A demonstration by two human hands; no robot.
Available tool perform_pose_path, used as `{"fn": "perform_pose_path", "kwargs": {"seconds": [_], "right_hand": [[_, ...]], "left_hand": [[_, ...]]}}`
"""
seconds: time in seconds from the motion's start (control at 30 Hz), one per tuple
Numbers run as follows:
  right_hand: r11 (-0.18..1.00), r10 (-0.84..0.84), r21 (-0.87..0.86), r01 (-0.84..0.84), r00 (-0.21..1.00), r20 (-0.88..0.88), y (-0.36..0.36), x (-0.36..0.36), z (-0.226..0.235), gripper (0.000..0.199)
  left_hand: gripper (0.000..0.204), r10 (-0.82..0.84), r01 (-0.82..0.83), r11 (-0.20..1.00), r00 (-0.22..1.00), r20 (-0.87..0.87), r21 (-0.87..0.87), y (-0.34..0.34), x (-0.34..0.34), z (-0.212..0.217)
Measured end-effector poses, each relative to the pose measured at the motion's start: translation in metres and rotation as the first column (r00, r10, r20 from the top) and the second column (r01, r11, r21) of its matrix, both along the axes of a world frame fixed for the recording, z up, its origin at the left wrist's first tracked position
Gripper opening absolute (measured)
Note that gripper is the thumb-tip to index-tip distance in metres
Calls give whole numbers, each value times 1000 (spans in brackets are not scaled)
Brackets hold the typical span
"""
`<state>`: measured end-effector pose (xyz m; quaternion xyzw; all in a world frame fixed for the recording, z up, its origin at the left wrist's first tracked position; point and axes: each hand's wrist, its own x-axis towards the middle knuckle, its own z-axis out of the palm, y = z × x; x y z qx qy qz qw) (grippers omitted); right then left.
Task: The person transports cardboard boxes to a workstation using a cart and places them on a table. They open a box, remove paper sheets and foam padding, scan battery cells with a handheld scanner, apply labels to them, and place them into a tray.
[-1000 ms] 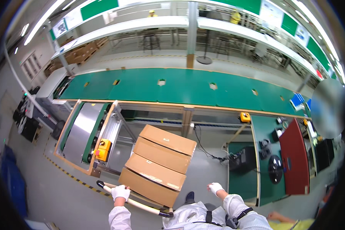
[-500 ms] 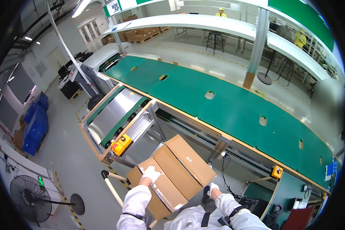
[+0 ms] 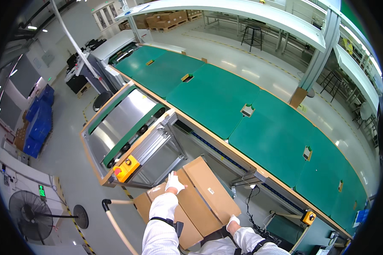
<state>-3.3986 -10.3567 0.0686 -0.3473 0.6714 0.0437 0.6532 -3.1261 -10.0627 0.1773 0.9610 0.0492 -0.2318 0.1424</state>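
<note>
Brown cardboard boxes (image 3: pixel 200 199) lie side by side in front of me, their long seams running toward me; I cannot tell how many separate boxes there are. My left hand (image 3: pixel 174 182), in a white glove, rests on top near the far left edge, fingers stretched and thumb apart. At the near right corner of the rightmost box (image 3: pixel 212 191), my right hand (image 3: pixel 232 222), also gloved, closes against the cardboard; its fingertips are partly hidden. A pale tube handle (image 3: pixel 117 225) with a black elbow joint stands left of the boxes.
Beyond the boxes runs a long green-topped conveyor line (image 3: pixel 217 102). A metal transfer section (image 3: pixel 125 123) with a yellow switch box (image 3: pixel 127 168) joins it at left. A black floor fan (image 3: pixel 32 214) stands at lower left. Cables (image 3: pixel 253 208) hang under the line at right.
My left hand has slid farther along the box tops, toward their far edge. My right hand has come against the near right corner. The view has shifted and turned somewhat.
</note>
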Motion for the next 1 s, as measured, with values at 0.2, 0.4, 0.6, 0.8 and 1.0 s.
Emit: {"fn": "perform_pose_path", "kwargs": {"seconds": [0.2,0.4,0.6,0.8,1.0], "right_hand": [[980,173,-46,-193,943,-284,2,6,-12,48],[995,-7,-96,-26,944,-329,-4,9,-50,54],[973,-43,-203,-107,784,-619,-10,28,-42,88],[922,-343,119,369,919,-196,5,59,24,57],[941,-236,166,294,925,-298,-7,84,69,54]], "left_hand": [[122,-141,129,983,985,-94,-130,19,40,-24],[113,-121,107,980,990,-74,-170,5,66,-24],[117,-195,175,979,956,-217,-106,-22,76,0],[110,-284,242,953,923,-261,-182,25,72,-47],[100,-221,179,951,964,-146,-251,56,53,-70]]}}
